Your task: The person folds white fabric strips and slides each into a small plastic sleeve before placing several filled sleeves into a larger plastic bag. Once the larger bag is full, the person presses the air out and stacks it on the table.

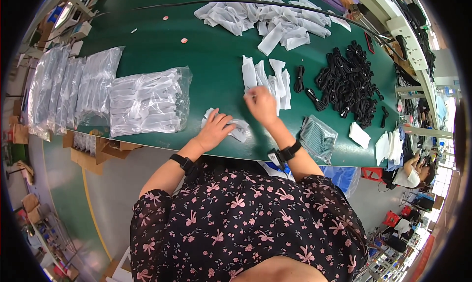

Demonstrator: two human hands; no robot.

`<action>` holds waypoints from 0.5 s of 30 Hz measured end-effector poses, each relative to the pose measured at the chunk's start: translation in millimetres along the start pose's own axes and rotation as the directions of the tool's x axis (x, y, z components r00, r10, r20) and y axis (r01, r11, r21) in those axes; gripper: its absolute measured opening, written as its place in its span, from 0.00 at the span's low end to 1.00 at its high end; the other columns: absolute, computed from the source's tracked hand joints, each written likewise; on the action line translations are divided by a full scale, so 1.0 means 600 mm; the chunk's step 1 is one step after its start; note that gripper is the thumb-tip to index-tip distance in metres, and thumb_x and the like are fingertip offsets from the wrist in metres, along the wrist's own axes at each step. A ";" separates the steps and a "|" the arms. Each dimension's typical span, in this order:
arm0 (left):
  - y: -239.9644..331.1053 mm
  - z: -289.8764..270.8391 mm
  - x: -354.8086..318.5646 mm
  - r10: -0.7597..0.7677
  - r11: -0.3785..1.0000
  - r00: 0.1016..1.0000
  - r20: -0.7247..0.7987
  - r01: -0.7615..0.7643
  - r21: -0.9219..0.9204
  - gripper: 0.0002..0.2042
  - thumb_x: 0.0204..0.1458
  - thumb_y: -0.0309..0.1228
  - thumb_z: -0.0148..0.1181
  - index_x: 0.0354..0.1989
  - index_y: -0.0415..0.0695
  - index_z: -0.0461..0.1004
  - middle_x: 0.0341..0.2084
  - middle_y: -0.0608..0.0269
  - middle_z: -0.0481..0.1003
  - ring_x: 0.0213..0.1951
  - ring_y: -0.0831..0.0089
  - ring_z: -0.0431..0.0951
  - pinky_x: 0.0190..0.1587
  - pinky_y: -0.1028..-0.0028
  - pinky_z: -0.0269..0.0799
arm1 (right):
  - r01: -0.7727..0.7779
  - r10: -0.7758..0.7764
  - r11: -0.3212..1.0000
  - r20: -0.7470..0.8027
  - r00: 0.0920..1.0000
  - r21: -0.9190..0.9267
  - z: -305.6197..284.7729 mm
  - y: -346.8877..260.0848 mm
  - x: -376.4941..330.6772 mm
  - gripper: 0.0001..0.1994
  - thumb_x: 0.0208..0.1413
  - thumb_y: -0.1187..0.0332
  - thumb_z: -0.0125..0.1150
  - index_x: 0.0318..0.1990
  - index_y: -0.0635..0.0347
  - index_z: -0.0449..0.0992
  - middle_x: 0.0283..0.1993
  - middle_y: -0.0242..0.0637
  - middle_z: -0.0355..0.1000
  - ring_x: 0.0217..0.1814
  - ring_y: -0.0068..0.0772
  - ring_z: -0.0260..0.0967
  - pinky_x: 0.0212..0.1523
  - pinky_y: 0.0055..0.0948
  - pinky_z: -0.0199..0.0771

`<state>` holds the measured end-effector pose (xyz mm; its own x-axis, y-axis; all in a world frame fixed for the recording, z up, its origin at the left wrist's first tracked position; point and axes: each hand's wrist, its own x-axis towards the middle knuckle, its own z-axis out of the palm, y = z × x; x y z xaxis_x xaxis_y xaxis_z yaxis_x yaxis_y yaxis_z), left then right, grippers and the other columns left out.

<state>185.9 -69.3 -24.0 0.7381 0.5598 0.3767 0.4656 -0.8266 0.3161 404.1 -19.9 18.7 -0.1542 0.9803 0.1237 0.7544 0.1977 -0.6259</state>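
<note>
My left hand (215, 130) lies over a small white translucent pouch (240, 133) near the table's front edge. Its fingers are spread and slightly bent across the pouch. Farther right, my right hand (260, 105) is closed in a pinch at the lower end of a white pouch (249, 71). What its fingertips hold, if anything, is hidden. Beside it lie several more pouches (279, 83) in a loose row. To their right are a bundled black cable (299, 79) and another black cable bundle (315, 99).
Clear bags packed with white pouches (145, 102) stand at the left of the green table (162, 46). A heap of white pouches (265, 16) lies at the back, a pile of black cables (346, 83) at the right. Nearer are a clear plastic bag (318, 138) and a power strip (410, 43).
</note>
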 end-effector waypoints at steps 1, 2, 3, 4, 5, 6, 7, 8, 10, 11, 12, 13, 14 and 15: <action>0.001 -0.001 0.003 -0.052 0.997 0.998 0.033 0.054 -0.057 0.17 0.41 0.28 0.64 0.43 0.47 0.73 0.51 0.57 0.69 0.53 0.58 0.67 0.66 0.54 0.53 | -0.108 0.057 0.979 -0.275 0.960 -0.171 -0.003 0.008 0.015 0.15 0.43 0.66 0.67 0.36 0.61 0.72 0.32 0.45 0.71 0.34 0.52 0.72 0.35 0.45 0.73; 0.002 -0.003 0.006 -0.102 0.988 0.992 0.069 0.110 -0.111 0.20 0.40 0.28 0.65 0.46 0.48 0.73 0.51 0.58 0.69 0.52 0.59 0.67 0.66 0.55 0.53 | -0.115 0.064 0.979 -0.280 0.958 -0.170 0.002 0.016 0.026 0.15 0.43 0.66 0.67 0.36 0.61 0.72 0.32 0.45 0.71 0.34 0.52 0.72 0.35 0.45 0.73; 0.003 -0.004 0.010 -0.150 0.973 0.983 0.107 0.166 -0.162 0.22 0.40 0.28 0.66 0.48 0.49 0.73 0.51 0.58 0.69 0.52 0.59 0.67 0.66 0.56 0.54 | -0.153 0.101 0.963 -0.229 0.968 -0.223 0.015 0.023 0.037 0.15 0.44 0.66 0.67 0.38 0.60 0.71 0.33 0.45 0.72 0.34 0.51 0.72 0.35 0.45 0.73; 0.001 -0.002 0.012 -0.142 0.974 0.984 0.111 0.159 -0.163 0.22 0.40 0.28 0.66 0.48 0.49 0.73 0.51 0.58 0.69 0.52 0.59 0.67 0.66 0.56 0.54 | -0.189 0.142 0.942 -0.180 0.973 -0.276 0.028 0.031 0.046 0.15 0.45 0.65 0.66 0.39 0.60 0.70 0.33 0.45 0.72 0.34 0.51 0.72 0.35 0.45 0.73; -0.002 -0.001 0.014 -0.150 0.959 0.978 0.141 0.179 -0.218 0.24 0.39 0.28 0.67 0.49 0.50 0.73 0.51 0.57 0.69 0.53 0.58 0.67 0.65 0.53 0.54 | -0.220 0.186 0.918 -0.133 0.974 -0.330 0.037 0.040 0.048 0.15 0.46 0.65 0.66 0.40 0.59 0.70 0.34 0.45 0.72 0.34 0.51 0.72 0.34 0.45 0.73; -0.004 -0.002 0.014 -0.166 0.941 0.971 0.171 0.208 -0.269 0.26 0.37 0.28 0.68 0.51 0.52 0.73 0.51 0.56 0.68 0.53 0.58 0.67 0.64 0.50 0.54 | -0.221 0.186 0.919 -0.135 0.973 -0.327 0.042 0.044 0.045 0.15 0.46 0.65 0.66 0.40 0.59 0.70 0.34 0.45 0.72 0.34 0.51 0.72 0.34 0.45 0.73; -0.006 -0.003 0.015 -0.178 0.918 0.963 0.201 0.236 -0.317 0.28 0.36 0.28 0.69 0.52 0.53 0.73 0.51 0.56 0.68 0.54 0.57 0.66 0.64 0.47 0.54 | -0.196 0.168 0.940 -0.121 0.978 -0.279 0.048 0.047 0.039 0.16 0.45 0.66 0.66 0.40 0.59 0.69 0.35 0.44 0.72 0.35 0.52 0.72 0.35 0.45 0.73; -0.006 -0.003 0.016 -0.175 0.920 0.964 0.202 0.233 -0.316 0.28 0.36 0.28 0.69 0.52 0.53 0.73 0.51 0.56 0.68 0.54 0.57 0.66 0.64 0.47 0.54 | -0.171 0.149 0.958 -0.109 0.983 -0.231 0.052 0.050 0.031 0.16 0.45 0.67 0.66 0.40 0.58 0.69 0.35 0.44 0.72 0.35 0.52 0.72 0.35 0.45 0.73; 0.000 -0.014 0.023 -0.151 0.964 0.984 0.097 0.168 -0.205 0.28 0.36 0.29 0.69 0.52 0.53 0.73 0.53 0.54 0.66 0.57 0.55 0.64 0.64 0.47 0.52 | -0.147 0.132 0.972 -0.095 0.987 -0.181 0.052 0.044 0.008 0.16 0.44 0.67 0.65 0.40 0.57 0.69 0.36 0.44 0.72 0.36 0.53 0.72 0.35 0.46 0.73; 0.005 -0.022 0.027 -0.136 0.979 0.990 0.044 0.141 -0.146 0.29 0.35 0.30 0.70 0.52 0.53 0.73 0.54 0.54 0.65 0.58 0.54 0.63 0.64 0.47 0.52 | -0.062 0.071 0.990 0.065 0.995 -0.130 0.041 0.033 -0.011 0.16 0.44 0.68 0.65 0.41 0.57 0.69 0.38 0.44 0.71 0.38 0.52 0.72 0.37 0.46 0.73; 0.007 -0.031 0.032 -0.138 0.979 0.989 0.043 0.143 -0.148 0.29 0.35 0.30 0.70 0.52 0.53 0.73 0.54 0.54 0.65 0.58 0.54 0.63 0.64 0.47 0.52 | 0.013 0.001 0.998 0.221 0.975 -0.065 0.032 0.027 -0.025 0.15 0.45 0.70 0.65 0.42 0.56 0.70 0.40 0.45 0.71 0.40 0.52 0.71 0.39 0.47 0.73; 0.006 -0.040 0.040 -0.106 0.986 0.992 0.062 0.113 -0.123 0.28 0.35 0.30 0.70 0.52 0.53 0.73 0.55 0.53 0.64 0.60 0.53 0.62 0.65 0.46 0.51 | 0.013 0.003 0.998 0.223 0.975 -0.066 0.028 0.028 -0.031 0.15 0.45 0.70 0.65 0.42 0.56 0.70 0.40 0.45 0.71 0.40 0.52 0.71 0.39 0.47 0.73; 0.005 -0.050 0.049 -0.071 0.992 0.994 0.082 0.079 -0.097 0.28 0.35 0.31 0.70 0.51 0.53 0.73 0.56 0.53 0.63 0.61 0.53 0.60 0.65 0.45 0.50 | 0.040 -0.031 0.999 0.279 0.960 -0.024 0.023 0.029 -0.037 0.15 0.45 0.70 0.65 0.41 0.56 0.71 0.40 0.44 0.71 0.40 0.52 0.71 0.40 0.46 0.73; 0.005 -0.054 0.053 -0.037 0.996 0.994 0.102 0.044 -0.073 0.28 0.35 0.31 0.71 0.51 0.53 0.73 0.57 0.52 0.62 0.62 0.52 0.59 0.65 0.45 0.50 | 0.064 -0.067 0.998 0.333 0.941 0.020 0.018 0.030 -0.041 0.14 0.45 0.70 0.64 0.41 0.55 0.72 0.40 0.44 0.70 0.40 0.51 0.71 0.40 0.46 0.73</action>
<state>195.1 -52.1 17.1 0.7665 0.5809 0.2739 0.4612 -0.7947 0.3948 414.6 -40.8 -3.7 -0.4080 0.9077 -0.0981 0.7299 0.2598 -0.6322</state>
